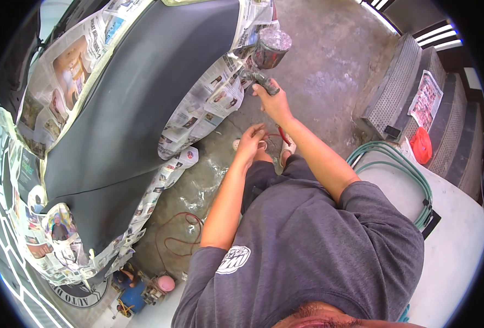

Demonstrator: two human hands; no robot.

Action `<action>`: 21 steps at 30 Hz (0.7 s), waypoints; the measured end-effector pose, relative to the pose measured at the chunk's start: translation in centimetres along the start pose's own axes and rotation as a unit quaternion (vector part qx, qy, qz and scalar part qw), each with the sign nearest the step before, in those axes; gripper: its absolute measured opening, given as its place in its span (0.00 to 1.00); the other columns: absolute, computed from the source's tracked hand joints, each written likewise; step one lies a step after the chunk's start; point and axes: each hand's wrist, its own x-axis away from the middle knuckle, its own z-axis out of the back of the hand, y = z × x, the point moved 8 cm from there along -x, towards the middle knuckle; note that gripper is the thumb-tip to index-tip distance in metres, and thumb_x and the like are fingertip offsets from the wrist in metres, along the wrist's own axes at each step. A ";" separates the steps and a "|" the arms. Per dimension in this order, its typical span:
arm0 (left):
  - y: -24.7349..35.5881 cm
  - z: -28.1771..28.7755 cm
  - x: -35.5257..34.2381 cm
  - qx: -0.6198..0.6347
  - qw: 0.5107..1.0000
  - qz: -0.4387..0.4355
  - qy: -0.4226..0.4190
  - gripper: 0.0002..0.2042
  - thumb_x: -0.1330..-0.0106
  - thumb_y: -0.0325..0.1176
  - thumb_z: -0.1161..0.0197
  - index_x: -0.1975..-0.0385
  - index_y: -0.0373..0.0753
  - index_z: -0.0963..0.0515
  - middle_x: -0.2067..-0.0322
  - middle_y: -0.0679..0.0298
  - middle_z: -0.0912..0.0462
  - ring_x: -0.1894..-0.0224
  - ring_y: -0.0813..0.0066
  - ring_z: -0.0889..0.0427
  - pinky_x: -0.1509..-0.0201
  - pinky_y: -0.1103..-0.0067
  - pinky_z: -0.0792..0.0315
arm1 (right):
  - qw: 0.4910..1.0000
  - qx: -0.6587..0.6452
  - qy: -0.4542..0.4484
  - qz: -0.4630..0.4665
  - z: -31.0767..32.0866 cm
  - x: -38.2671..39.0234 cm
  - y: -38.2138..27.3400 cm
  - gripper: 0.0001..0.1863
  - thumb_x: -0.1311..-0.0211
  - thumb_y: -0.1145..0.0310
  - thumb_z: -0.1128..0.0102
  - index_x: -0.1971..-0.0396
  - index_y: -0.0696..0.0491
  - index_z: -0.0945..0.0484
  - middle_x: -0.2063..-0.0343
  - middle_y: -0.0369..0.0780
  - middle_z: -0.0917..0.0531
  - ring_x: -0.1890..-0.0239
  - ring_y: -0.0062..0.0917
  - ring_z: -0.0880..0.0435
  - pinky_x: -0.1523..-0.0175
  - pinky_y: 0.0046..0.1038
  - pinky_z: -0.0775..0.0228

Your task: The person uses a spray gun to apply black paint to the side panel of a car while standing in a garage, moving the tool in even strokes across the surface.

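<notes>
In my right hand (274,102) is a dark spray gun (264,82), its grip wrapped by my fingers. A round paint cup (272,48) with a pale, speckled top sits on the gun. The gun is beside the newspaper-masked edge of a dark grey car body panel (127,93). My left hand (251,141) is lower and to the left, its fingers curled. A red air hose (282,133) runs from below my right wrist to those fingers, which appear closed on it. Newspaper masking (203,104) borders the panel.
Red hose (168,240) loops over the wet-looking concrete floor (329,71). A compressor-like machine with a blue part (132,297) stands at the lower left. To the right are metal-treaded steps (395,82), a red plastic bag (421,145) and a coiled green hose (417,180).
</notes>
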 end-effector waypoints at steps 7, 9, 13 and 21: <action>-3.7 3.1 3.7 -0.010 0.999 0.036 0.032 0.20 0.21 0.36 0.44 0.34 0.36 0.28 0.47 0.60 0.18 0.48 0.74 0.19 0.47 0.76 0.23 | 1.000 -0.005 0.017 -0.004 1.1 -0.5 0.1 0.15 0.31 0.58 0.32 0.55 0.53 0.21 0.71 0.33 0.15 0.84 0.14 0.27 0.78 0.22 0.34; -4.6 4.0 4.9 -0.004 0.998 0.048 0.046 0.20 0.21 0.37 0.44 0.34 0.36 0.28 0.47 0.61 0.18 0.48 0.74 0.19 0.47 0.76 0.23 | 0.999 -0.008 0.043 -0.009 1.7 -0.7 0.3 0.16 0.32 0.57 0.31 0.57 0.54 0.20 0.73 0.33 0.16 0.83 0.15 0.26 0.77 0.24 0.33; -6.6 5.9 6.5 0.031 0.996 0.059 0.063 0.19 0.20 0.37 0.44 0.35 0.37 0.28 0.46 0.62 0.18 0.48 0.74 0.19 0.46 0.76 0.23 | 0.995 0.018 0.098 0.005 3.5 -1.1 0.2 0.19 0.33 0.56 0.31 0.54 0.55 0.20 0.72 0.34 0.15 0.82 0.16 0.25 0.76 0.25 0.31; -7.3 7.1 7.4 0.062 0.994 0.051 0.071 0.19 0.21 0.39 0.43 0.35 0.39 0.27 0.47 0.63 0.17 0.48 0.74 0.19 0.46 0.76 0.23 | 0.994 0.076 0.085 0.000 3.8 -0.7 -1.3 0.22 0.33 0.53 0.31 0.52 0.56 0.20 0.72 0.35 0.15 0.81 0.18 0.22 0.74 0.27 0.29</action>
